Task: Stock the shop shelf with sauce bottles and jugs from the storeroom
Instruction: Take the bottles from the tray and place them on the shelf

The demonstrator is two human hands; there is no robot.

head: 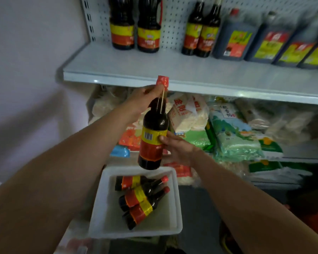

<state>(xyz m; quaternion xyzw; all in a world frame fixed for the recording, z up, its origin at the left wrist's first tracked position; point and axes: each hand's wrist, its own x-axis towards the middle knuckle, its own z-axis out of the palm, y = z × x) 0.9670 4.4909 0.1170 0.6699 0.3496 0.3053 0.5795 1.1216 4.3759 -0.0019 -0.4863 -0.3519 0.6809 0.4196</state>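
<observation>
A dark sauce bottle (153, 132) with a red cap and a yellow-and-red label hangs upright in front of the white shelf (173, 70). My left hand (145, 99) grips its neck just under the cap. My right hand (178, 149) holds the labelled body from the right, thumb on the yellow band. Below, a white tub (103, 208) on the floor holds three more bottles (140, 197) lying on their sides. On the shelf stand two large bottles (136, 28), two slim bottles (200, 32) and several dark jugs (264, 44).
Bags of rice and other packets (231, 132) fill the lower shelf behind the held bottle. A pegboard back panel (173, 21) rises behind the upper shelf. A pale wall (26, 70) lies to the left. Bare shelf surface shows between the large and slim bottles.
</observation>
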